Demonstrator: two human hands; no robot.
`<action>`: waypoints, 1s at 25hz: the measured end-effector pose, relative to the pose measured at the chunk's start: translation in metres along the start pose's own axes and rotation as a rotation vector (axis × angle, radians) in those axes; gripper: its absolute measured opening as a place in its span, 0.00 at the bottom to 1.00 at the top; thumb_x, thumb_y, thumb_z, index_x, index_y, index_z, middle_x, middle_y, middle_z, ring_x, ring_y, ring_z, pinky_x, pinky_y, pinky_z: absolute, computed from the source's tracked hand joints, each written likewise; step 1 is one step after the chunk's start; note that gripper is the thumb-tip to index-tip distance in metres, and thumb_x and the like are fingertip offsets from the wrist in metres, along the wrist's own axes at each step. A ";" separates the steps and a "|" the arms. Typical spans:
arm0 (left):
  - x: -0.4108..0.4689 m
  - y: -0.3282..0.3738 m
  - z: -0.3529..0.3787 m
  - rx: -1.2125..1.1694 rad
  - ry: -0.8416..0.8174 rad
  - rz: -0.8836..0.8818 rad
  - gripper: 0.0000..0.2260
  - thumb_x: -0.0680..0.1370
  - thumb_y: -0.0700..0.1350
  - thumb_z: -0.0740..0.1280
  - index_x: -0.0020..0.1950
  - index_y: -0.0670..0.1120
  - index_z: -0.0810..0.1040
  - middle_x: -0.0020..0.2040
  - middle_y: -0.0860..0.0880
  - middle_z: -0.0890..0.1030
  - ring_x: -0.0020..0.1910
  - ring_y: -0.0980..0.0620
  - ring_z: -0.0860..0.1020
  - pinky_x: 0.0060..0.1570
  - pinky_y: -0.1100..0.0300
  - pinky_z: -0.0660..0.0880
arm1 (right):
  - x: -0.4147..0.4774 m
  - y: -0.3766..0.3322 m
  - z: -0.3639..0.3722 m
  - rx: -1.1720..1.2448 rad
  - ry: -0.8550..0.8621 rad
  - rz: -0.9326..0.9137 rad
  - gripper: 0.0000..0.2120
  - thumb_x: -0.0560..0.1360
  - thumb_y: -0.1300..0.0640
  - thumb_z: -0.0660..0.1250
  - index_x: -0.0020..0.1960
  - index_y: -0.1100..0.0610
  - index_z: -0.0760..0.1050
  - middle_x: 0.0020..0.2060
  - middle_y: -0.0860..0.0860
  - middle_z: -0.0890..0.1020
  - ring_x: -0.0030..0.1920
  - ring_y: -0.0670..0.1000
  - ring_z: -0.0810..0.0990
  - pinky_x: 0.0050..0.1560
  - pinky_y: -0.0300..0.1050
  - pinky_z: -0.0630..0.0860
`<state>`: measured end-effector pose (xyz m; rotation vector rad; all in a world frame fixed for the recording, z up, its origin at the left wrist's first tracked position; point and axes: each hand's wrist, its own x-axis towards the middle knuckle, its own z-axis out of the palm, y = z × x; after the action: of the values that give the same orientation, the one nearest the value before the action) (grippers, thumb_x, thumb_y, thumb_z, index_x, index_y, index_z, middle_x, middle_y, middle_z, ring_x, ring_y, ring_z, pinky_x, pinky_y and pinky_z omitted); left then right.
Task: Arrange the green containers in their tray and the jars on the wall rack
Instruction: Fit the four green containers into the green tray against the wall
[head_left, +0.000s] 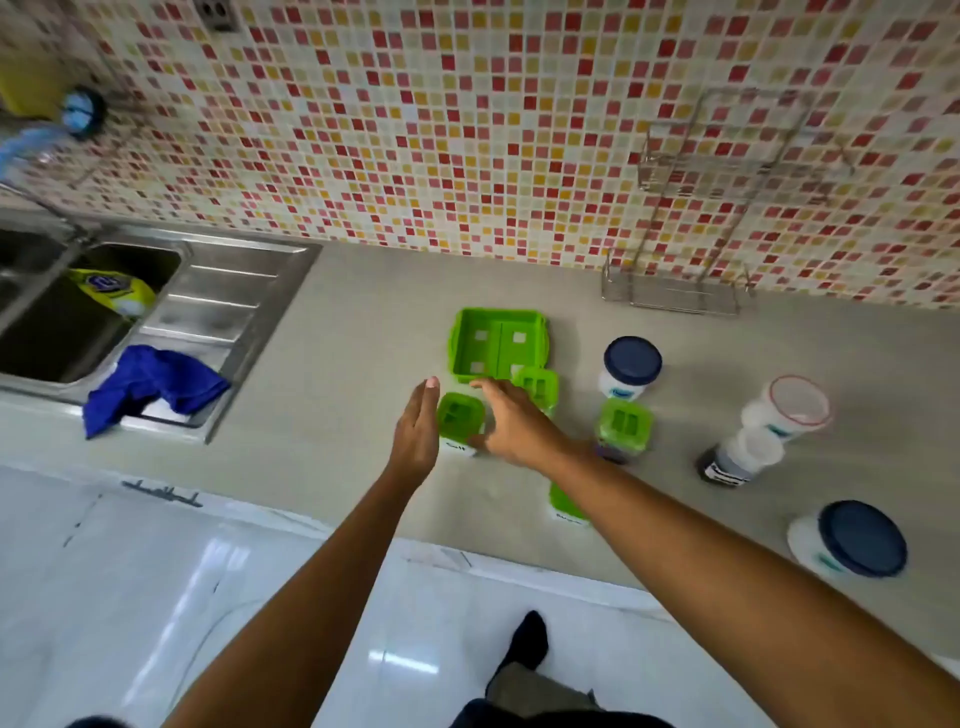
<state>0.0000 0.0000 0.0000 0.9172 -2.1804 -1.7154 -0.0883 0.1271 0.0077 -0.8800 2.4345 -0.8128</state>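
An empty green tray (470, 343) sits on the counter. Several green-lidded containers stand near it: one (459, 415) between my hands, one (540, 387) behind my right hand, one (623, 426) further right, and one (563, 501) half hidden under my right forearm. My left hand (415, 436) hovers flat, fingers straight, just left of the nearest container. My right hand (511, 421) is spread above and beside it, holding nothing. Two blue-lidded jars (631, 366) (852, 540) and a clear-lidded jar (789, 410) with a dark jar (727, 462) stand at right. The wire wall rack (675, 291) is empty.
A steel sink (171, 322) lies at left with a yellow bottle (114, 291) in it and a blue cloth (150, 384) on its rim. A mosaic tile wall (415, 130) backs the counter. White floor and my foot (524, 644) show below.
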 end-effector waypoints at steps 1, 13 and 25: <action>0.002 -0.005 0.000 -0.035 0.023 -0.068 0.22 0.83 0.58 0.52 0.71 0.49 0.72 0.68 0.52 0.76 0.69 0.54 0.71 0.67 0.66 0.65 | 0.005 0.001 0.008 -0.015 -0.056 0.006 0.43 0.67 0.51 0.78 0.76 0.54 0.59 0.71 0.58 0.68 0.71 0.59 0.66 0.71 0.51 0.66; 0.027 -0.032 -0.003 -0.207 -0.025 -0.328 0.31 0.82 0.62 0.46 0.78 0.45 0.62 0.77 0.44 0.66 0.76 0.47 0.65 0.75 0.46 0.57 | 0.039 0.012 0.053 -0.108 -0.058 0.027 0.44 0.67 0.55 0.77 0.76 0.58 0.57 0.68 0.60 0.70 0.68 0.62 0.68 0.66 0.55 0.69; 0.095 0.001 0.013 -0.270 -0.061 -0.210 0.32 0.81 0.65 0.46 0.76 0.45 0.67 0.73 0.46 0.72 0.72 0.51 0.69 0.74 0.48 0.61 | 0.096 -0.004 -0.018 0.000 0.074 -0.024 0.45 0.63 0.58 0.78 0.76 0.60 0.61 0.71 0.58 0.68 0.72 0.58 0.66 0.71 0.47 0.65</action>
<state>-0.0812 -0.0457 -0.0215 1.0617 -1.8786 -2.0968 -0.1640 0.0661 0.0059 -0.8961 2.4922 -0.8684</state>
